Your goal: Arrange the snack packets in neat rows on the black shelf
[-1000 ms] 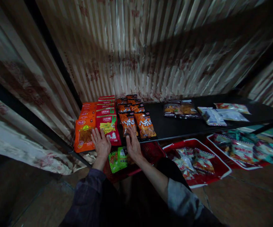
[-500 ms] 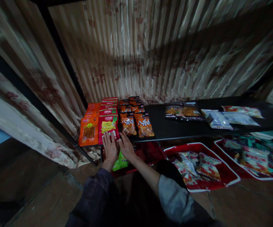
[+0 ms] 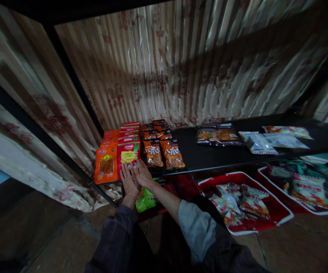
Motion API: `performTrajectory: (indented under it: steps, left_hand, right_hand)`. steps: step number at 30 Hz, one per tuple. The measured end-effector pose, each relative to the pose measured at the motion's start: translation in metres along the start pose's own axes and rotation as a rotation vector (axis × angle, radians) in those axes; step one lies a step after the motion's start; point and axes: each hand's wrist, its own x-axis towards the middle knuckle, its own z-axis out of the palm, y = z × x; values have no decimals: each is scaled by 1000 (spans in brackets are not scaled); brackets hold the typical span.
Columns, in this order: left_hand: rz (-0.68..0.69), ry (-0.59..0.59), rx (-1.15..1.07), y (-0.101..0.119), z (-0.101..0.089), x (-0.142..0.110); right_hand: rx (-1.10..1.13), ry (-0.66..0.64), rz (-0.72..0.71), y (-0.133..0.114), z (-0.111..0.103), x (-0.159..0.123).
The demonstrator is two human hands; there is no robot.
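My left hand (image 3: 130, 182) lies with its fingers outstretched on the lower end of the front red snack packet (image 3: 128, 151). Beside it, my right hand (image 3: 142, 173) rests on the same packet's lower right, fingers extended and touching the left hand. The red packets overlap in a row running back on the black shelf (image 3: 206, 155). To their left is a row of orange snack packets (image 3: 106, 165). On their right, brown-and-orange snack bags (image 3: 153, 154) stand in two columns, their front pair closest to my right hand.
Dark snack bags (image 3: 217, 135) and white packets (image 3: 257, 143) lie farther right on the shelf. Below it are a red basket of bags (image 3: 277, 216), another basket (image 3: 308, 212) and green packets (image 3: 146, 201). Black posts (image 3: 73, 79) and a striped curtain (image 3: 164, 68) enclose the shelf.
My right hand has moved left from the brown-and-orange bags to the red packet. My left hand has shifted right, off the orange packet's edge, so both hands now meet.
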Motion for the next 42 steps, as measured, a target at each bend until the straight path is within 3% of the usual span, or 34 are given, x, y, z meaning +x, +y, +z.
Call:
performTrajectory:
  steps: [6, 10, 13, 17, 21, 26, 30, 34, 38, 42]
  left_hand:
    - [-51, -7, -6, 1, -4, 1]
    - [-43, -7, 28, 0, -1, 1]
    - [-26, 38, 21, 4, -2, 1]
    - [16, 98, -34, 23, -7, 2]
    - [82, 91, -144, 55, -9, 10]
    - [55, 27, -300, 91, 0, 32]
    - [-33, -38, -360, 105, 8, 53]
    - [-151, -65, -423, 106, 9, 74]
    - [-147, -140, -475, 96, 10, 91]
    - [-156, -165, -521, 85, 16, 97]
  right_hand:
    - [-69, -31, 0, 2, 3, 0]
    - [-75, 81, -71, 1, -8, -8]
    - [-82, 213, -184, 3, -30, -15]
    - [-157, 370, -278, 21, -75, -20]
    - [-193, 550, -140, 57, -120, -12]
    - [-211, 611, 18, 91, -152, 0]
    - [-238, 552, -127, 82, -149, -6]
    - [-174, 410, -278, 54, -122, -15]
    - [-91, 237, -157, 37, -93, -9]
    - [-60, 168, 56, 27, -82, 5]
